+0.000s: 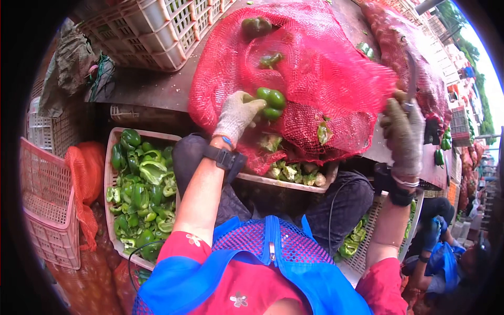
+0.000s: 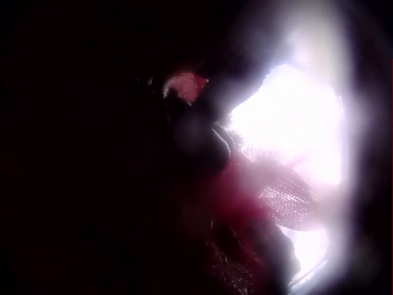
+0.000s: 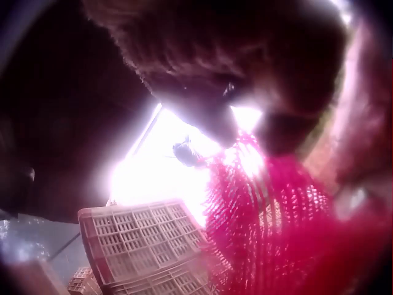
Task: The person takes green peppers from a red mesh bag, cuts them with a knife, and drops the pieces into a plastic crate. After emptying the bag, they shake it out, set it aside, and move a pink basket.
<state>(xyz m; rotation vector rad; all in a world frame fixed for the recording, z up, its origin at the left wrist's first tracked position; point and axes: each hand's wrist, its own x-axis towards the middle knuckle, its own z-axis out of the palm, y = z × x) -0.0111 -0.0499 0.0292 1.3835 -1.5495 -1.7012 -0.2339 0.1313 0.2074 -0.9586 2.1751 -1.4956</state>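
Observation:
My gloved left hand [image 1: 237, 116] pinches a whole green bell pepper [image 1: 272, 103] over a red mesh bag [image 1: 336, 68] in the head view. My gloved right hand [image 1: 405, 137] grips a knife [image 1: 411, 76], its blade pointing up and away. The same hand holds the bag's edge, and the mesh [image 3: 245, 215] stretches from its fingers in the right wrist view. More bell peppers [image 1: 256, 26] lie in the bag. Below it, pepper cores [image 1: 292, 172] fill a pale container [image 1: 283, 184] between the knees. The left wrist view is mostly dark and blurred.
On the left stands a crate [image 1: 109, 184] full of cut green peppers; another crate [image 1: 375, 252] with pepper pieces is by the right knee. A large plastic crate [image 1: 142, 37] sits on the table [image 1: 147, 86]. A full mesh sack [image 1: 391, 42] lies beyond. Another person [image 1: 441, 257] sits at right.

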